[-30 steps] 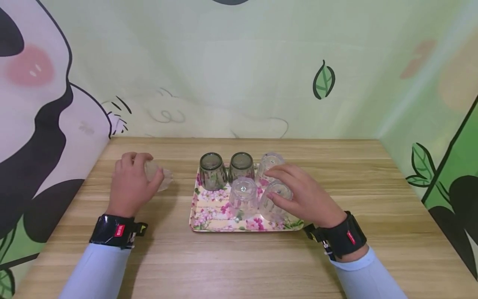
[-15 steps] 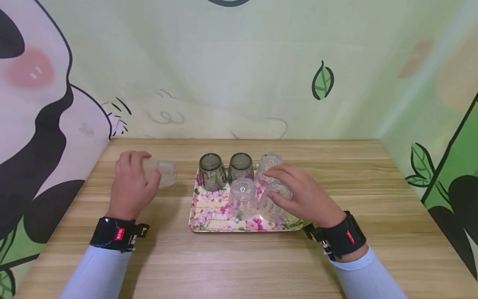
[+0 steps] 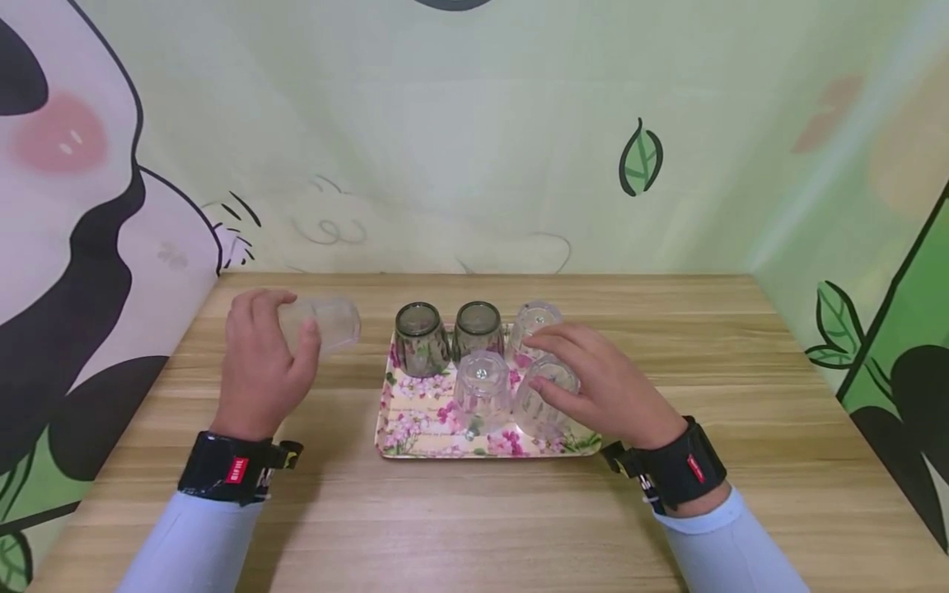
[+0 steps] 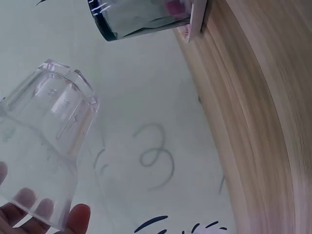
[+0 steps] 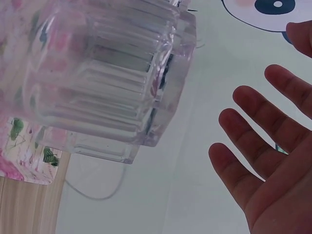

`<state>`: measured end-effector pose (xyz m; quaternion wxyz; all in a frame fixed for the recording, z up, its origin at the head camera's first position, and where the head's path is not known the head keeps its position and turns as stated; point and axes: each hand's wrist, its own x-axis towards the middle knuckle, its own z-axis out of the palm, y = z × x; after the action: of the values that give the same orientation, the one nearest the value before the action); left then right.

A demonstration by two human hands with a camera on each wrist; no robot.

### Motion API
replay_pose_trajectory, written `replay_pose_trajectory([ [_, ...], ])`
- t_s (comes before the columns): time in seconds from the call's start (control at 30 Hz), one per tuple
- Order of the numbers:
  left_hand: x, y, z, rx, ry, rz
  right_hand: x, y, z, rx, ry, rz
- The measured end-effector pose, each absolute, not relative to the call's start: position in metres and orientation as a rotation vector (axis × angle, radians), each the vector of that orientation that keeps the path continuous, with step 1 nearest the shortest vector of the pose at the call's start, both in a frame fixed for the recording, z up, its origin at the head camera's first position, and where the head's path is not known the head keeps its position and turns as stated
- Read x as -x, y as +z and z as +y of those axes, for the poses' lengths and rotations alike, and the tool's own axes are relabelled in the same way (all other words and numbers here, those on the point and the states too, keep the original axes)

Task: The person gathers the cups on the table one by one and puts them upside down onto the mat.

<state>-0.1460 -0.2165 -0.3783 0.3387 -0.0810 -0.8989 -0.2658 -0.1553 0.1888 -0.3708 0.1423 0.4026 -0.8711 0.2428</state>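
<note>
Above the wood table at the left, my left hand point(image 3: 259, 362) holds a clear faceted drinking glass point(image 3: 334, 323) near its rim, tilted so the base points right. In the left wrist view, fingertips point(image 4: 79, 217) curl at the rim of this glass point(image 4: 53, 112). My right hand point(image 3: 611, 391) hovers beside an upturned clear glass point(image 3: 544, 416) at the front right of the floral tray point(image 3: 396, 420). In the right wrist view, its fingers point(image 5: 243, 129) are spread, apart from the clear glass point(image 5: 102, 78).
Two upturned smoky green glasses, one at the left point(image 3: 421, 346) and one beside it point(image 3: 478, 333), stand along the tray's back. Two more upturned clear glasses stand at the middle front point(image 3: 482, 395) and back right point(image 3: 535, 319). A printed wall point(image 3: 460, 165) rises behind the table.
The glass in my left hand has risen off the table and tipped, its base swinging up and right. My right hand and the glasses on the tray have stayed put.
</note>
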Motion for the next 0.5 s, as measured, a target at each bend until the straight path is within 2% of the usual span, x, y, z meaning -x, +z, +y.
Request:
replay_pose_trajectory([
  [0.5, 0.137, -0.371, -0.206, 0.369, -0.814, -2.244, 0.154, -0.37, 0.187, -1.155, 0.708, -2.525],
])
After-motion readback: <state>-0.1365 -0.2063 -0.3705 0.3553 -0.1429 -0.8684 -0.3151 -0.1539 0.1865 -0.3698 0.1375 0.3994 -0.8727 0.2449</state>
